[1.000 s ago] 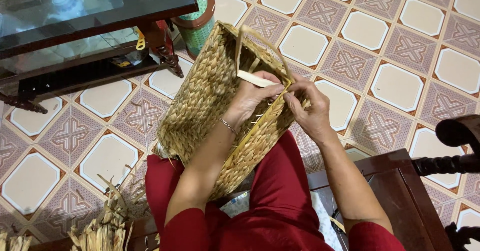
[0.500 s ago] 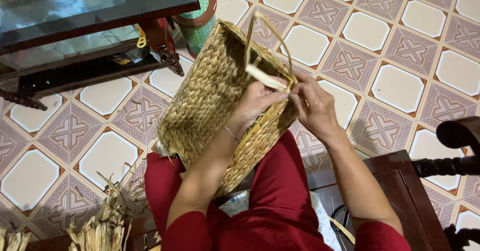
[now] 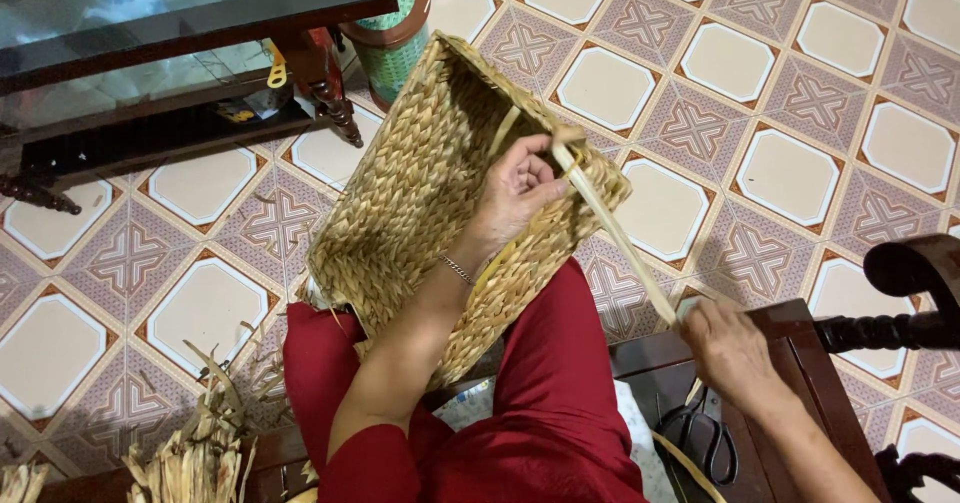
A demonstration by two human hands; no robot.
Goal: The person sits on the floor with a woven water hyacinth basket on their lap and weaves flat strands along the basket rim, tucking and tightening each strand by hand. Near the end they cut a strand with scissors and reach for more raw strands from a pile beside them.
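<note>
Across my lap, on one red-trousered leg (image 3: 560,403), lies one woven basket (image 3: 420,203) of pale plaited straw, its long axis running from my knee up and to the right, with the open mouth pointing away from me toward the tiled floor (image 3: 780,83). My left hand (image 3: 515,198) rests on the basket's rim, its fingers (image 3: 540,168) curled together and pinching one flat straw strip (image 3: 610,233) where it leaves the weave. That single strip runs taut, down and to the right, from the rim to my right hand (image 3: 730,348), whose fingers are closed around its far end just above the dark wooden seat edge (image 3: 790,318). One thin bracelet (image 3: 458,271) circles my left wrist. One pair of black-handled scissors (image 3: 705,438) lies on the seat just below my right hand, apart from it. At the lower left, one loose bundle of dried straw (image 3: 200,443) sprawls on the floor near my leg. Beyond the basket stands one low counter with a glass top (image 3: 180,13) and one turned wooden leg (image 3: 335,103) in view, and just beside that leg sits one round green woven container (image 3: 395,33), partly hidden behind the basket's far corner. One dark carved chair arm (image 3: 910,303) shows at the right edge.
</note>
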